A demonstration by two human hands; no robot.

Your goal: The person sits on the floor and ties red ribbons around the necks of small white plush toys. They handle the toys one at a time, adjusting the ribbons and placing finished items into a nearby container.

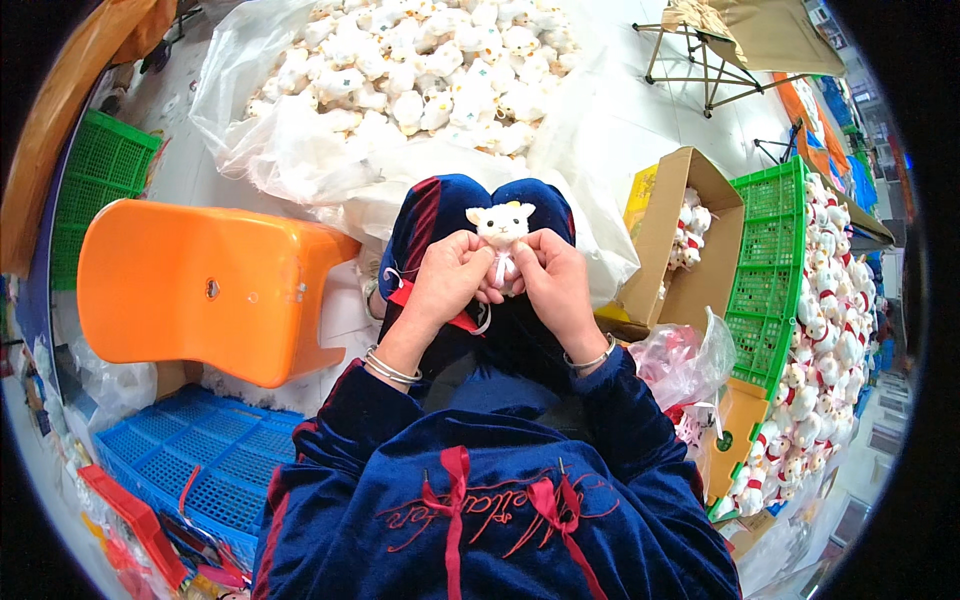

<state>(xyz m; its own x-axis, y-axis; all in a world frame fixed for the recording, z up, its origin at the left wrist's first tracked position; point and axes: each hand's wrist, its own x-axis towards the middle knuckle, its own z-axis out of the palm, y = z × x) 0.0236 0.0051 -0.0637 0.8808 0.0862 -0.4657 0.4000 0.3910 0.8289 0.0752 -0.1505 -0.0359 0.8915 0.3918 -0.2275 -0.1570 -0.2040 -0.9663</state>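
Note:
A small white plush lamb (502, 222) faces me above my lap, with a pale ribbon (501, 266) at its neck. My left hand (453, 274) grips its left side, thumb and fingers closed near the ribbon. From the other side my right hand (553, 282) pinches the toy, its thumb beside the ribbon. The lamb's lower body is mostly hidden by my fingers. A red strip with a white loop (468, 320) lies on my thigh by my left wrist.
Beyond my knees, a clear plastic sheet (245, 150) holds a heap of white plush toys (430, 75). An orange stool (190, 285) and blue crate (200, 445) are left. Right are a cardboard box (715, 255), a clear bag (690, 360) and a green crate (765, 270) beside red-trimmed plush toys (825, 340).

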